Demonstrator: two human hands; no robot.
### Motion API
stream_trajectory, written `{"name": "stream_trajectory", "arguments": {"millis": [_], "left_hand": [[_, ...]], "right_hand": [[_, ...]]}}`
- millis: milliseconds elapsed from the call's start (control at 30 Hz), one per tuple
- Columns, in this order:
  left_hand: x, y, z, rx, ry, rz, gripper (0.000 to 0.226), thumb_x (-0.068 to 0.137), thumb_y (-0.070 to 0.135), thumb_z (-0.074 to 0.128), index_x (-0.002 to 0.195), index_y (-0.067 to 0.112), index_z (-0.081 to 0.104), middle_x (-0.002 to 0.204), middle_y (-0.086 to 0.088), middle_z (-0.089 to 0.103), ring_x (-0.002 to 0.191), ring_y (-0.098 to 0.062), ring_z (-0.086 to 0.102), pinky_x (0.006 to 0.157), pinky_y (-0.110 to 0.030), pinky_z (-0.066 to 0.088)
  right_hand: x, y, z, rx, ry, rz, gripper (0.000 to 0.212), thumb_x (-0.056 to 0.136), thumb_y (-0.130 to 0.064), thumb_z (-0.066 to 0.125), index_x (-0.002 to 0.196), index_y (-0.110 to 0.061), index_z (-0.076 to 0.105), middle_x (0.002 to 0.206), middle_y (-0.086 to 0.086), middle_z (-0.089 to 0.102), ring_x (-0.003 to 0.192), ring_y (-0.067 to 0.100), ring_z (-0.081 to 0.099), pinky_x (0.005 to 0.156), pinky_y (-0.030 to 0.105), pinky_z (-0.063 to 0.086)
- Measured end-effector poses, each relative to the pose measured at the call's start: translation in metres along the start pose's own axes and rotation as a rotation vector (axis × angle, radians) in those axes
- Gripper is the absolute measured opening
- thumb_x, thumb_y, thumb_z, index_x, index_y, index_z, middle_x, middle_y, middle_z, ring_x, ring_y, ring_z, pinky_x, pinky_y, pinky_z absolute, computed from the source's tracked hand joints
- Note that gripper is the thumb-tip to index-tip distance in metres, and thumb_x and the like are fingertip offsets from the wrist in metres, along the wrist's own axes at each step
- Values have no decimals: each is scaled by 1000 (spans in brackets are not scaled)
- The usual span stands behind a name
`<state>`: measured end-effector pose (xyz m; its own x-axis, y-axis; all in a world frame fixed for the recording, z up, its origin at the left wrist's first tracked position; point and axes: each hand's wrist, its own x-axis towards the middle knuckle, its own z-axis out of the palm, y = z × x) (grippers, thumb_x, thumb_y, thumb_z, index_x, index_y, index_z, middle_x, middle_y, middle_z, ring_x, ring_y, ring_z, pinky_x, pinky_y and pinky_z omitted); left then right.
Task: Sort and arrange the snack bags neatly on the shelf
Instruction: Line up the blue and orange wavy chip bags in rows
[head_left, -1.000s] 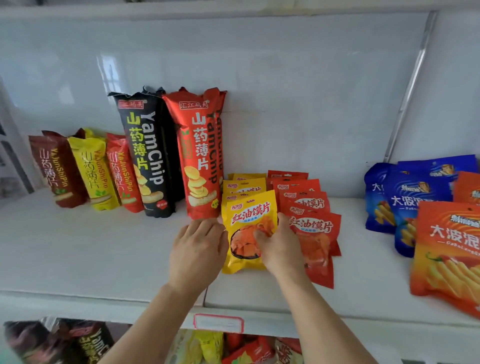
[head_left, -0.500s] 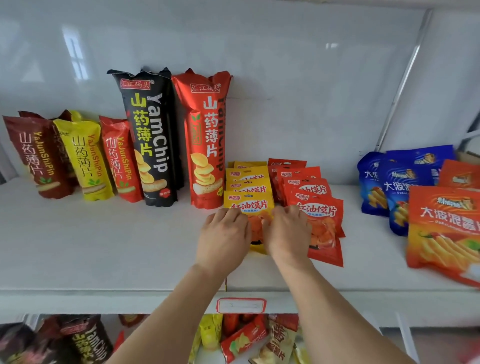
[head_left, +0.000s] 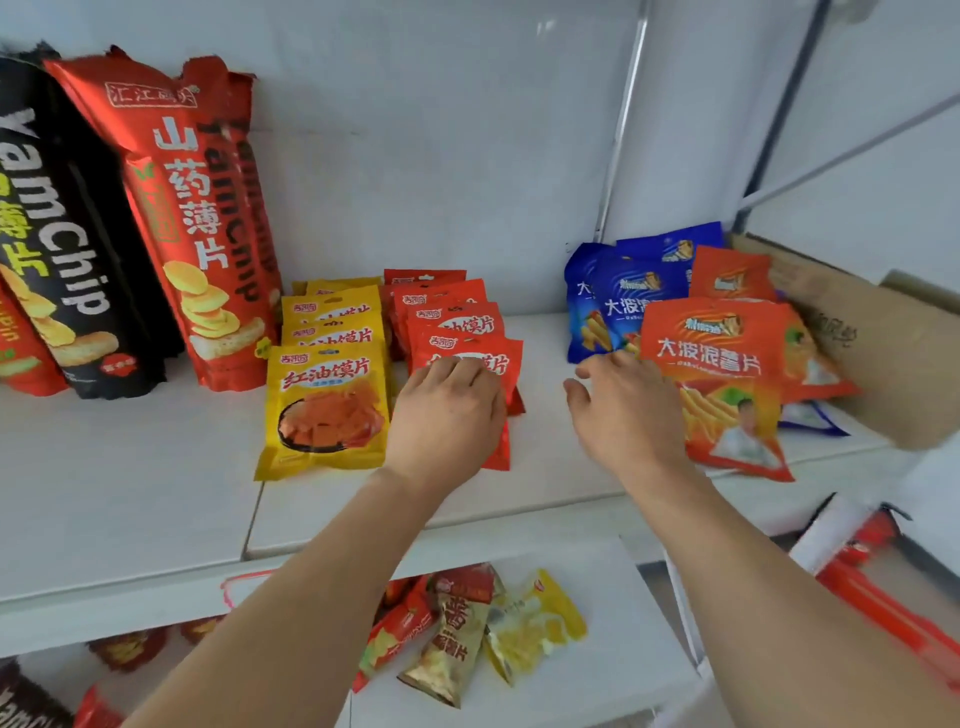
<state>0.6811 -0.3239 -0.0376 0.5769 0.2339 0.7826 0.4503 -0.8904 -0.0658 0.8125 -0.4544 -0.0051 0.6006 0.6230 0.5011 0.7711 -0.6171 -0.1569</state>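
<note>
On the white shelf (head_left: 130, 493) a row of yellow snack bags (head_left: 324, 410) leans beside a row of red snack bags (head_left: 457, 322). My left hand (head_left: 447, 415) rests flat on the front red bag, covering its lower half. My right hand (head_left: 623, 410) hovers with relaxed fingers in the gap to the right, its fingertips near the big orange chip bag (head_left: 717, 374). Blue chip bags (head_left: 618, 306) stand behind that orange one. A tall red yam chip bag (head_left: 197, 234) and a black one (head_left: 67, 244) stand at the left.
A cardboard box (head_left: 872, 353) leans at the far right of the shelf. On the lower shelf lie several loose snack bags (head_left: 467, 634). A red and white object (head_left: 872, 571) sits at the lower right. A vertical metal post (head_left: 621, 119) runs up the back wall.
Both hands have left the front yellow bag. My left hand moved right onto the front red bag, my right hand moved right toward the orange chip bag. The view has shifted right.
</note>
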Motion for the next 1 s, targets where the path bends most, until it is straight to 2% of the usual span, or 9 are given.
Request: {"name": "stream_trajectory", "arguments": {"millis": [100, 233, 300, 400, 500, 567, 767, 900, 1000], "left_hand": [[21, 40, 21, -33, 19, 1, 22, 90, 22, 55, 80, 11, 71, 82, -5, 69, 76, -29, 64, 67, -38, 51], [45, 92, 47, -113, -17, -62, 30, 90, 30, 51, 90, 11, 74, 92, -4, 72, 83, -29, 68, 67, -38, 55], [55, 114, 55, -193, -149, -197, 37, 95, 38, 49, 109, 12, 72, 109, -4, 71, 99, -30, 66, 76, -40, 54], [67, 140, 67, -374, -430, -494, 52, 100, 51, 49, 141, 20, 52, 140, 0, 56, 126, -24, 51, 96, -38, 45], [76, 160, 79, -513, -536, -703, 66, 94, 64, 49, 145, 21, 44, 142, 0, 55, 127, -23, 53, 101, -39, 45], [83, 171, 86, -541, -574, -754, 69, 92, 68, 49, 142, 20, 45, 138, -1, 59, 124, -24, 57, 99, -40, 46], [97, 188, 107, -555, -551, -781, 80, 82, 74, 59, 144, 27, 39, 133, 2, 62, 117, -22, 62, 96, -41, 53], [109, 177, 116, -825, -458, -926, 83, 80, 51, 78, 148, 27, 36, 133, 6, 61, 116, -20, 63, 93, -35, 53], [117, 163, 122, -1009, -362, -1005, 61, 81, 34, 83, 131, 28, 49, 116, 8, 70, 99, -13, 69, 83, -32, 58]], "right_hand": [[8, 55, -12, 50, 72, 59, 28, 95, -36, 56, 112, -16, 65, 108, 10, 65, 99, 34, 57, 81, 40, 44], [14, 127, -25, 153, 101, 217, 40, 96, -40, 54, 126, -14, 59, 122, 12, 61, 110, 34, 54, 89, 43, 46], [17, 155, -26, 187, 58, 297, 46, 97, -46, 51, 132, -15, 53, 129, 12, 56, 118, 32, 51, 92, 43, 47], [20, 184, -22, 244, -15, 379, 57, 96, -56, 48, 137, -15, 45, 135, 13, 50, 124, 32, 46, 96, 44, 44], [24, 198, -15, 304, -73, 400, 64, 93, -63, 45, 136, -15, 44, 132, 11, 53, 121, 32, 50, 92, 43, 45], [26, 203, -11, 350, -98, 393, 63, 93, -64, 45, 135, -17, 44, 130, 8, 55, 118, 30, 54, 90, 41, 47], [50, 213, -7, 449, -118, 367, 53, 94, -60, 46, 133, -24, 46, 123, -3, 61, 111, 21, 61, 82, 39, 54], [74, 218, -14, 476, -151, 347, 42, 99, -51, 46, 131, -23, 49, 112, -6, 62, 108, 18, 59, 75, 30, 39], [95, 230, -12, 502, -85, 406, 42, 98, -52, 47, 127, -24, 54, 121, -2, 63, 111, 23, 60, 81, 35, 45]]}}
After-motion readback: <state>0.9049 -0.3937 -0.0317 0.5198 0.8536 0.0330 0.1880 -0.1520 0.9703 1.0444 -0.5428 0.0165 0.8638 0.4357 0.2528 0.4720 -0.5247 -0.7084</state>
